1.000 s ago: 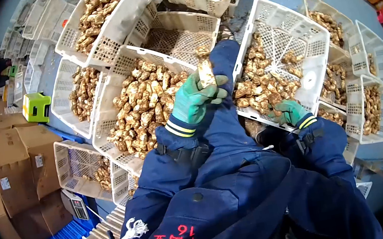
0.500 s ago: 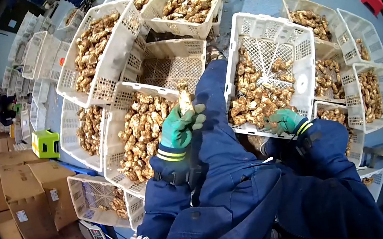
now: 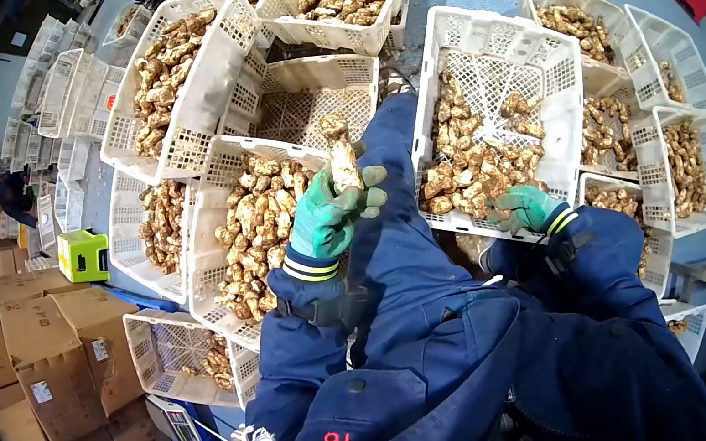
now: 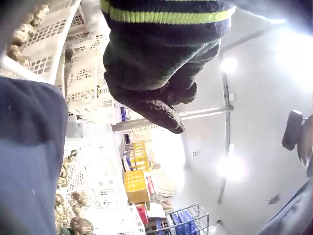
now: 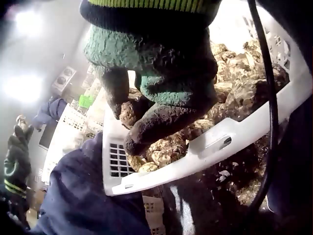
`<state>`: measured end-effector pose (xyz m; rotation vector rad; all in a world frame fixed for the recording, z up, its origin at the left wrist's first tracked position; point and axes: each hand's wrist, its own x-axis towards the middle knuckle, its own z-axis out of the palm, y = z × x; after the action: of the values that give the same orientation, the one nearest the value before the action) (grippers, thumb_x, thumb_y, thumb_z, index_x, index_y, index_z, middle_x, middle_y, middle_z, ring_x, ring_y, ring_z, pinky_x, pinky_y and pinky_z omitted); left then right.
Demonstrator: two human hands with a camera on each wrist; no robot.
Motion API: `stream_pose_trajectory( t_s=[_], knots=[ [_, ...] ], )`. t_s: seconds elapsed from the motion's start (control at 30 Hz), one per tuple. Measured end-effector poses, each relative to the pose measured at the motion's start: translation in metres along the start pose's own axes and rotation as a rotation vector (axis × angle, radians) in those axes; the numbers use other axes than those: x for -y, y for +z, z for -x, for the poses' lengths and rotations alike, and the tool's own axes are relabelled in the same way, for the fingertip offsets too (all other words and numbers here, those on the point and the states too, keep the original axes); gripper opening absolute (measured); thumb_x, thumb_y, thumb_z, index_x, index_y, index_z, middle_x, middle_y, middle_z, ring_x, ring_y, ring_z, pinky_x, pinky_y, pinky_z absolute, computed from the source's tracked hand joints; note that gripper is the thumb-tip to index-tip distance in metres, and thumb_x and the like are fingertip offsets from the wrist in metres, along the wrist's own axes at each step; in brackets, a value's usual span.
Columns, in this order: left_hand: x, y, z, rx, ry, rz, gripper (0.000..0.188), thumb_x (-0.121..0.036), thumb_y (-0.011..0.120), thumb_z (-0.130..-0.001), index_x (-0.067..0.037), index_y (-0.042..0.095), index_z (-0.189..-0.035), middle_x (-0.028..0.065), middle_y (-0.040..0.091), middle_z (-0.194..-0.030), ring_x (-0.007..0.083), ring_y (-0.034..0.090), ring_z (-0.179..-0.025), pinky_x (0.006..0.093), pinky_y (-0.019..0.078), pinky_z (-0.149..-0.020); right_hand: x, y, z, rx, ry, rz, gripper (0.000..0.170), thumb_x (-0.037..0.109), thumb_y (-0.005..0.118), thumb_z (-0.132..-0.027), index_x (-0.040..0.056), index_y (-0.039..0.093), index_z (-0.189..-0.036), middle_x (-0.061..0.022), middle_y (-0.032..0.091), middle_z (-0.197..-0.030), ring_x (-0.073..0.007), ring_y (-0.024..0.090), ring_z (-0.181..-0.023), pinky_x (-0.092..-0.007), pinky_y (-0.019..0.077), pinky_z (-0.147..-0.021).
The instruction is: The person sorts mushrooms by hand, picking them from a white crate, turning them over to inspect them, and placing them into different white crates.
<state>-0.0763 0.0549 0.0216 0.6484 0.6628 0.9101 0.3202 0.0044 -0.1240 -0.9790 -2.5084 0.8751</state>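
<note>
My gloved left hand (image 3: 324, 214) holds a thick mushroom (image 3: 341, 153) upright, its brown cap end at the top and its pale stem between fingers and thumb. Beside that hand is a crate (image 3: 206, 271) heaped with similar mushrooms. In the left wrist view the glove's back shows and the held mushroom is hidden. My gloved right hand (image 3: 526, 208) is at the near edge of the white crate (image 3: 569, 140), which has mushrooms on its near and left sides. In the right wrist view, its thumb and fingers pinch a small brown mushroom (image 5: 129, 115) just above the pile.
An almost bare crate (image 3: 308, 112) stands beyond my left hand. Further mushroom crates (image 3: 204, 64) flank it, with others (image 3: 686, 168) at the right. Cardboard boxes (image 3: 46, 352), a scale (image 3: 177, 421) and a green stool (image 3: 83, 256) are at the left.
The head view has shifted. My left hand keeps its hold on the mushroom, which now stands straighter with more stem showing. The right hand stays low at the near edge of its crate.
</note>
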Motion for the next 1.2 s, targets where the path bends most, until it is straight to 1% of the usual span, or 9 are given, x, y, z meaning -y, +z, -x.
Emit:
stream_pose_trajectory(
  t_s=[0.13, 0.17, 0.33, 0.43, 0.57, 0.7, 0.93, 1.03, 1.2],
  knots=[
    [0.005, -0.008, 0.000, 0.157, -0.016, 0.266, 0.073, -0.018, 0.072, -0.082, -0.002, 0.031, -0.141, 0.0152, 0.061, -0.113, 0.0197, 0.062, -0.085, 0.0293, 0.0520, -0.070, 0.005, 0.002, -0.001, 0.026, 0.317, -0.618, 0.030, 0.004, 0.064, -0.083, -0.0047, 0.058, -0.112, -0.0089, 0.063, -0.092, -0.0175, 0.065, -0.079, -0.0290, 0.0537, -0.067],
    [0.008, -0.013, 0.000, 0.184, -0.025, 0.314, 0.075, -0.018, 0.072, -0.083, -0.001, 0.029, -0.141, 0.0152, 0.061, -0.112, 0.0195, 0.062, -0.085, 0.0292, 0.0521, -0.070, 0.005, 0.005, -0.001, 0.035, 0.672, -1.074, 0.033, 0.004, 0.065, -0.081, -0.0039, 0.058, -0.112, -0.0077, 0.063, -0.089, -0.0184, 0.065, -0.079, -0.0296, 0.0538, -0.067],
    [0.011, -0.017, -0.003, 0.291, -0.047, 0.494, 0.078, -0.017, 0.070, -0.085, -0.001, 0.022, -0.144, 0.0138, 0.059, -0.113, 0.0197, 0.061, -0.087, 0.0295, 0.0532, -0.072, -0.007, 0.010, -0.002, 0.026, 0.053, -0.286, 0.032, 0.007, 0.065, -0.081, -0.0037, 0.059, -0.110, -0.0085, 0.062, -0.090, -0.0212, 0.066, -0.078, -0.0303, 0.0546, -0.068],
    [0.013, -0.019, -0.003, 0.287, -0.032, 0.477, 0.079, -0.017, 0.070, -0.084, -0.001, 0.022, -0.144, 0.0138, 0.059, -0.111, 0.0211, 0.062, -0.090, 0.0297, 0.0529, -0.073, -0.012, 0.009, 0.006, 0.071, 0.111, -0.180, 0.031, 0.006, 0.062, -0.084, -0.0040, 0.056, -0.113, -0.0158, 0.062, -0.101, -0.0284, 0.067, -0.081, -0.0358, 0.0562, -0.069],
    [0.009, -0.017, -0.002, 0.125, 0.041, 0.152, 0.083, -0.023, 0.075, -0.080, 0.000, 0.026, -0.143, 0.0153, 0.060, -0.108, 0.0205, 0.062, -0.091, 0.0280, 0.0517, -0.072, -0.017, 0.013, 0.007, 0.058, 0.125, -0.490, 0.030, 0.003, 0.054, -0.088, -0.0043, 0.051, -0.117, -0.0190, 0.062, -0.108, -0.0320, 0.067, -0.083, -0.0395, 0.0565, -0.067],
    [0.007, -0.002, -0.002, -0.174, 0.125, -0.187, 0.047, -0.017, 0.066, -0.087, 0.000, 0.044, -0.124, 0.0145, 0.062, -0.105, 0.0178, 0.064, -0.080, 0.0271, 0.0529, -0.069, -0.012, 0.009, 0.005, 0.040, 0.067, -0.398, 0.028, 0.002, 0.051, -0.090, -0.0044, 0.050, -0.117, -0.0200, 0.062, -0.111, -0.0328, 0.068, -0.083, -0.0406, 0.0566, -0.066],
    [0.009, 0.001, -0.001, -0.326, 0.153, -0.380, 0.048, -0.008, 0.057, -0.090, 0.002, 0.040, -0.134, 0.0170, 0.063, -0.108, 0.0203, 0.067, -0.084, 0.0283, 0.0539, -0.072, -0.004, 0.002, -0.002, -0.067, -0.199, 0.088, 0.023, 0.009, 0.064, -0.083, -0.0011, 0.061, -0.104, -0.0127, 0.063, -0.095, -0.0254, 0.065, -0.082, -0.0348, 0.0540, -0.069],
    [0.012, -0.002, 0.000, -0.354, 0.170, -0.332, 0.048, -0.010, 0.058, -0.090, 0.002, 0.040, -0.133, 0.0163, 0.063, -0.108, 0.0203, 0.067, -0.085, 0.0286, 0.0538, -0.072, 0.009, -0.003, -0.004, 0.063, 0.328, -0.409, 0.025, 0.013, 0.067, -0.080, 0.0004, 0.064, -0.101, -0.0114, 0.063, -0.094, -0.0239, 0.064, -0.080, -0.0331, 0.0528, -0.070],
    [0.014, -0.029, 0.002, -0.266, 0.129, -0.205, 0.040, -0.012, 0.056, -0.091, 0.001, 0.045, -0.127, 0.0148, 0.063, -0.107, 0.0206, 0.066, -0.085, 0.0295, 0.0540, -0.073, 0.002, 0.001, -0.002, 0.050, 0.163, -0.118, 0.027, 0.010, 0.065, -0.078, 0.0026, 0.063, -0.104, -0.0101, 0.063, -0.097, -0.0246, 0.063, -0.086, -0.0329, 0.0517, -0.074]
  ],
)
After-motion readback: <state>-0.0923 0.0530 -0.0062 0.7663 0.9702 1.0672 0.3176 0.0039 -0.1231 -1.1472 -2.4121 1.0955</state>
